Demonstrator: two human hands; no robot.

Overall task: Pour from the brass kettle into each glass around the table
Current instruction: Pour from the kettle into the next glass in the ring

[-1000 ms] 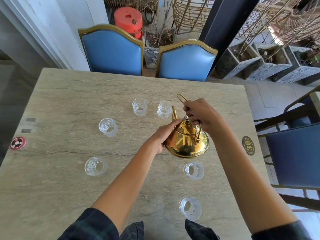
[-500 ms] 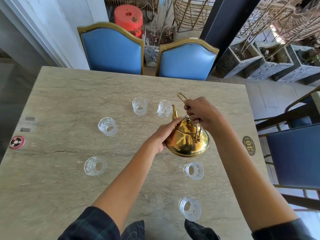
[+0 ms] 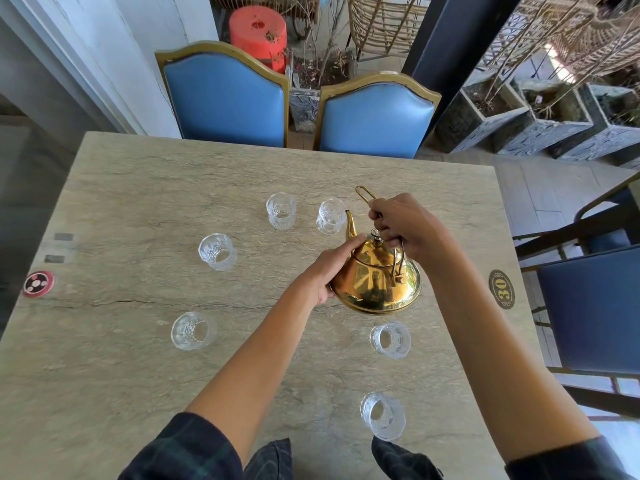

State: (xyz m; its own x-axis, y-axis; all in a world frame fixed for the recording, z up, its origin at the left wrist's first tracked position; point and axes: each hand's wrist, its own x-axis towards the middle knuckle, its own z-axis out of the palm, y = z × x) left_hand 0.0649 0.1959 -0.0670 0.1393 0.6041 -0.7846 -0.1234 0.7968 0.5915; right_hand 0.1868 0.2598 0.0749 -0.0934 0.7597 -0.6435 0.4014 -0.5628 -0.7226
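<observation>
A right hand (image 3: 403, 225) grips the brass kettle (image 3: 375, 277) by its handle, left hand (image 3: 334, 268) steadying its side with straight fingers, spout beside a far glass (image 3: 330, 216) on the table (image 3: 138, 358).

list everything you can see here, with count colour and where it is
brass kettle: 1, gold, right of table centre, spout tip next to the far right glass
glasses: 6, clear, in a loose ring on the table
table: 1, beige stone
number plaque: 1, black and gold, right edge of table
round sticker: 1, red and black, left edge of table
chairs: 2 blue with gold frames at the far side, more dark blue ones at right
stool: 1, red, behind the chairs
planters: several, dark stone, far right
left hand: against the kettle's side
right hand: grips the kettle's handle
</observation>
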